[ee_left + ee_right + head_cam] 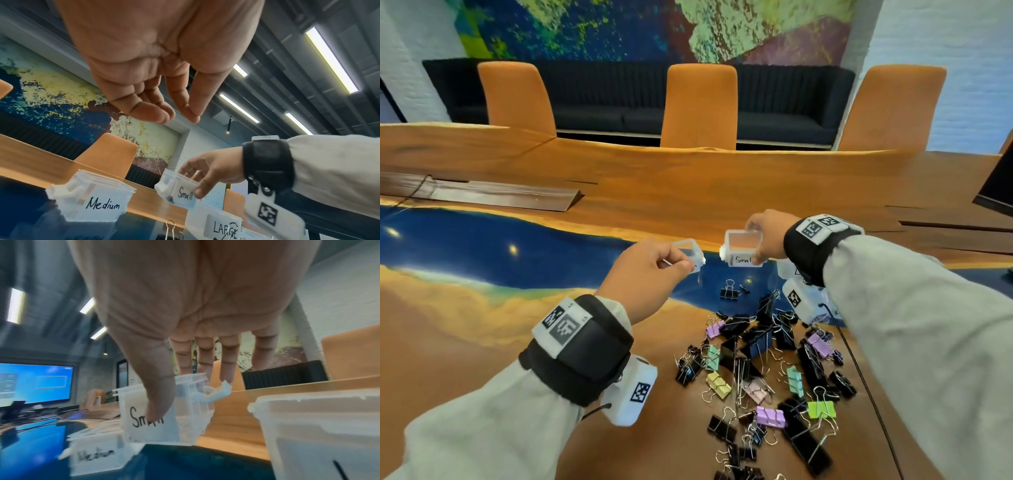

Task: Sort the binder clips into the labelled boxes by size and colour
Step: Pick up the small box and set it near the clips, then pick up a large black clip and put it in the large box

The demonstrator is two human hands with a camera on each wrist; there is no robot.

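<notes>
My right hand (763,240) holds the clear box labelled Small (743,250) tilted above the table, thumb on its label (144,417) and fingers behind it. A small dark clip lies inside the Small box (180,193). The Medium box (98,203) stands on the table to its left. My left hand (185,116) hovers over it with fingers loosely curled, and I see nothing in them. The Large box (224,227) stands near my right wrist, mostly hidden in the head view. A pile of binder clips (767,363), black and pastel, lies in front of me.
A lone black clip (729,291) lies apart on the blue strip of the wooden table (688,185). A thin cable (859,373) runs along the pile's right side. Orange chairs (700,106) stand across the table. A lit monitor (35,382) is far off to the left.
</notes>
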